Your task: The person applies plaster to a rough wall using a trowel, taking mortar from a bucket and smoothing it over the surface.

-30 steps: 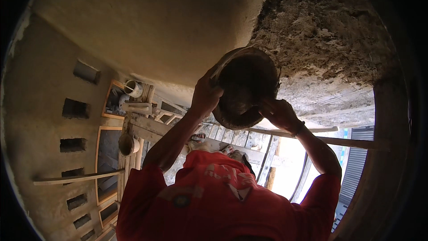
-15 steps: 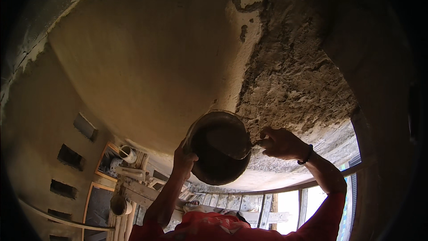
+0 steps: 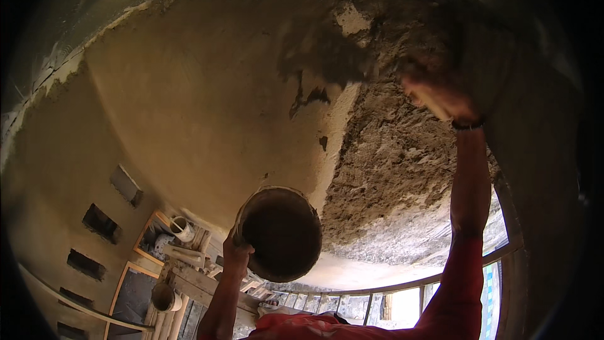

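Observation:
My left hand (image 3: 237, 257) grips the rim of a round, dark bucket (image 3: 241, 233), its mouth toward me. Dark mortar (image 3: 280, 239) seems to lie inside; its level is hard to see. My right hand (image 3: 440, 97), wearing a dark wristband, is raised high beside the rough part of the plaster wall (image 3: 402, 145). Motion smears it, but its fingers look closed round the handle of a trowel (image 3: 434, 106), whose blade is lost in the blur. Left of that hand, a dark, blurred spread of wet mortar (image 3: 327, 56) shows against the smoother plaster.
Rectangular openings (image 3: 100, 223) run down the wall at left. Lower left are wooden planks (image 3: 198, 280), a white bucket (image 3: 182, 229) and another bucket (image 3: 165, 297). A curved rail (image 3: 377, 287) crosses below, with bright openings behind it.
My right hand has swung up from the bucket to the upper wall with the trowel. Dark mortar now shows there. The bucket and my left hand sit lower and farther left in view.

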`<state>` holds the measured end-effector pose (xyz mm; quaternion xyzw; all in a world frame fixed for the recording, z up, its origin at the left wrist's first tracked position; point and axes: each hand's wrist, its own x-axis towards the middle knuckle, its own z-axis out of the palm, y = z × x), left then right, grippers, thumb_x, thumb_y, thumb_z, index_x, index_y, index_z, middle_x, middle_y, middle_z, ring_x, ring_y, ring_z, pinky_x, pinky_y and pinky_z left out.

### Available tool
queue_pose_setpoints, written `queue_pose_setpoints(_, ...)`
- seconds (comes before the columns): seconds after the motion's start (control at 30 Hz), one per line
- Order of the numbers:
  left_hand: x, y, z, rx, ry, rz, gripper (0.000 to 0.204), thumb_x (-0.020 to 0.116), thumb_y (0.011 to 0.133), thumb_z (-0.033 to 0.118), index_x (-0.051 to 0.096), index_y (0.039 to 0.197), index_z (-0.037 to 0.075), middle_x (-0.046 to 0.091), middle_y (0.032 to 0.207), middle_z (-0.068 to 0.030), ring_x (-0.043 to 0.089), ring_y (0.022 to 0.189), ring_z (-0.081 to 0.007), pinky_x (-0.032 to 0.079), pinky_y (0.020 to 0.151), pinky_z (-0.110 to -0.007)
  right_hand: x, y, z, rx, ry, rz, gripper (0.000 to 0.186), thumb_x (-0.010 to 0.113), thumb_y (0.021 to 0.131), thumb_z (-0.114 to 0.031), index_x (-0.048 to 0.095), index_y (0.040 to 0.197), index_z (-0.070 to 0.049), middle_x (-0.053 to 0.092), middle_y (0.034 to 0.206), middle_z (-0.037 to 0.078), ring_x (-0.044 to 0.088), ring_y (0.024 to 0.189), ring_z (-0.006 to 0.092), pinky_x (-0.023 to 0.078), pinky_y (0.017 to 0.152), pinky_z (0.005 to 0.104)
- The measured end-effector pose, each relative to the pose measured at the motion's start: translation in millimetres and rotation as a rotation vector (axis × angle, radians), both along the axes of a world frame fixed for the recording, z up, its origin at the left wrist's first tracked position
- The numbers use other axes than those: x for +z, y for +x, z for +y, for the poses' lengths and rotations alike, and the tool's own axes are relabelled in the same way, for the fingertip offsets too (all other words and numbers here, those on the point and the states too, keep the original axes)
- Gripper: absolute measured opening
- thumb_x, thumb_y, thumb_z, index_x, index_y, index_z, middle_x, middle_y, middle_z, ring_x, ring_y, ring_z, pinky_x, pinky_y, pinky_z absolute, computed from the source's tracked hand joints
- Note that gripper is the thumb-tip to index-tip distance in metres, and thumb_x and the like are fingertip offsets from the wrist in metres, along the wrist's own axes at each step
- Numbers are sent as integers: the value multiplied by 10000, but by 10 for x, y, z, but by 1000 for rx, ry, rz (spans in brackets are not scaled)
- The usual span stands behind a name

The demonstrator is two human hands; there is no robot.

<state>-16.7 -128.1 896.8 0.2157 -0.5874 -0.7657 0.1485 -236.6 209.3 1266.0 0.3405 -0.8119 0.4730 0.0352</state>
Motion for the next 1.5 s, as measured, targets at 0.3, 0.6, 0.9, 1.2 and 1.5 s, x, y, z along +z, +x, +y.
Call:
queue_pose_setpoints(0.3,-184,140,-95,66,-22,-43,563,560,578,-64,580,1140,-51,635,986,-113,610,855,-228,517,755,-336,34,-87,-80,-626,102,884,353,708,844,-307,634,1090,-64,680,838,121,675,756,210,514,665,353)
queue_pose_setpoints(0.6,-283,34,-95,-54,6,-127,720,508,560,-118,535,1271,-8,627,1097,-94,598,993,-225,477,866,-300,-824,129,-126,-164,450,372,235,684,847,-244,592,992,-84,663,768,120,672,717,274,540,685,407)
queue_pose_setpoints(0.9,-343,135,-63,-51,-21,-166,696,503,553,-98,542,1244,-29,636,1063,-102,607,952,-223,495,825,-309,-580,-301,-504,-194,614,422,253,657,859,-290,615,960,-62,675,791,94,661,691,229,523,689,399)
queue_pose_setpoints(1.2,-528,228,-336,-43,-41,-73,687,509,543,-56,550,1228,-27,645,1054,-108,615,943,-226,491,844,-306,371,-239,-336,-320,486,731,331,687,820,-349,672,969,-53,654,838,109,643,753,215,498,705,390)
queue_pose_setpoints(1.5,-527,270,-481,-28,-51,-55,685,498,547,-92,552,1225,-18,644,1059,-102,615,950,-226,494,844,-315,619,-84,-284,-618,389,802,308,676,818,-269,666,1025,-41,672,1006,159,658,925,313,517,763,409)
